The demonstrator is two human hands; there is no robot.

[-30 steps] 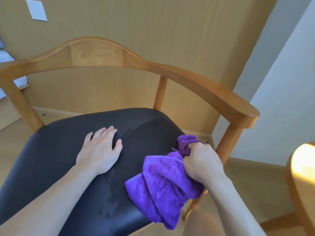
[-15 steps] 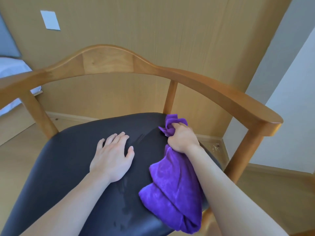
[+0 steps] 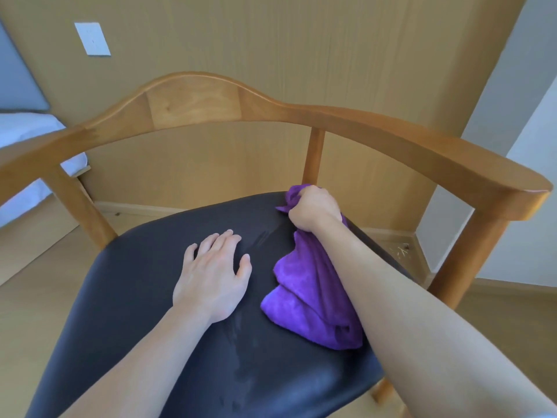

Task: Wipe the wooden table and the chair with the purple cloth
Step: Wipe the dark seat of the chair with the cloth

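Right hand (image 3: 313,211) fisted around the bunched top of the purple cloth (image 3: 310,294), at the far right of the black seat (image 3: 126,297); rest of cloth trailing nearward along the seat. Left hand (image 3: 212,277) flat, fingers spread, pressing mid-seat of the chair (image 3: 193,98).
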